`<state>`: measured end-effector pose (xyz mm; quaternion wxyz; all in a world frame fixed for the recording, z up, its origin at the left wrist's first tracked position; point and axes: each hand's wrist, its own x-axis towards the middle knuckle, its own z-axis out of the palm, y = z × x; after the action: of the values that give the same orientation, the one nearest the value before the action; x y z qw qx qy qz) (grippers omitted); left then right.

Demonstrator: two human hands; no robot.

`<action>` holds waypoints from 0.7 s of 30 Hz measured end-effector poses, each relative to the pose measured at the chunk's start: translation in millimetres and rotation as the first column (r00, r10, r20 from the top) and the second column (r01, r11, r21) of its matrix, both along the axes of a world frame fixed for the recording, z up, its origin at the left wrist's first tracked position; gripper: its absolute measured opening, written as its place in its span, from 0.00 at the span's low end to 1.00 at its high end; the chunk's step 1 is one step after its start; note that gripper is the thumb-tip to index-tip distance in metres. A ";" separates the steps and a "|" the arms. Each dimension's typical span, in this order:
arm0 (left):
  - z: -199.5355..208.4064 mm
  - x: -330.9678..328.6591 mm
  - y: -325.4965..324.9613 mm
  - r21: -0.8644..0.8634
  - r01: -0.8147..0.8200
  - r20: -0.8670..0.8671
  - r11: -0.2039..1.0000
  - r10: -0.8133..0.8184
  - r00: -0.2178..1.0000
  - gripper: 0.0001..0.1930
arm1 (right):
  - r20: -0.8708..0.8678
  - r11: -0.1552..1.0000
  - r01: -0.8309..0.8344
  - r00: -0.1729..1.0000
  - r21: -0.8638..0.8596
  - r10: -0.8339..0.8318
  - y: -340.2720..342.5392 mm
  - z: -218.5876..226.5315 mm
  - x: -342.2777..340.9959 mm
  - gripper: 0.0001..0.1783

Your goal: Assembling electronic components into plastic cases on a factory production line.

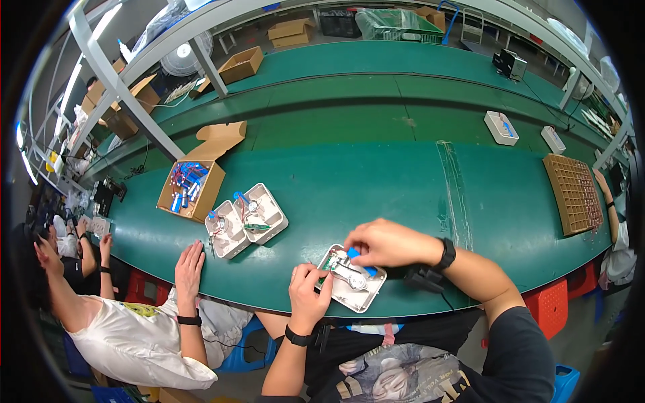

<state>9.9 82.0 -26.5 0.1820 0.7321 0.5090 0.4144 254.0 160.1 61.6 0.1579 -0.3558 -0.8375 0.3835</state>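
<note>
In front of me on the green bench lies a white plastic housing (363, 302), its open side up. Inside it are a round silver part (358, 281), white wires and a small green circuit board (327, 264) at its left end. My left hand (310, 295) reaches over the left rim, thumb and forefinger pinched at the circuit board. From the right, my right hand (391, 243) bends over the far side of the housing. Its fingers are closed on a blue battery pack (371, 271), which they partly cover.
Two white housings (272, 230) with wired parts stand left of mine. Behind them is a cardboard box (213, 181) of blue batteries. A co-worker's hand (189, 269) rests on the bench at left. Farther right are a divided cardboard tray (563, 195) and white trays (501, 138).
</note>
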 end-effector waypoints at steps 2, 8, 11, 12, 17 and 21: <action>0.2 0.0 0.7 -0.001 -0.005 -0.002 1.000 0.005 1.000 0.06 | 0.044 0.993 0.004 0.999 0.117 -0.009 -14.1 -12.7 -8.5 0.16; -1.7 -0.9 0.2 -0.002 -0.016 0.004 1.000 0.016 1.000 0.06 | 0.226 0.858 -0.028 0.969 0.514 -0.104 -32.9 -33.8 -24.3 0.15; -2.1 -0.7 0.9 -0.011 -0.020 0.008 1.000 0.020 1.000 0.06 | 0.261 0.848 -0.045 0.959 0.528 -0.112 -29.1 -33.1 -23.0 0.14; -2.0 -0.5 1.5 -0.002 -0.014 0.009 1.000 0.014 1.000 0.06 | 0.277 0.842 -0.052 0.953 0.537 -0.118 -28.4 -32.7 -21.9 0.13; -1.1 -1.1 1.5 0.022 -0.008 0.024 1.000 0.008 1.000 0.05 | 0.163 0.911 0.012 0.983 0.412 -0.086 -22.3 -42.5 -17.9 0.13; -3.3 -1.3 2.0 0.039 -0.010 0.024 0.999 0.009 1.000 0.05 | 0.294 0.900 -0.027 0.949 0.435 -0.114 -38.3 -40.1 -16.9 0.14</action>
<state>8.6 84.1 -29.8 0.1721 0.7281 0.5020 0.4339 237.1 121.9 21.5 0.1073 -0.3868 -0.9076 0.1228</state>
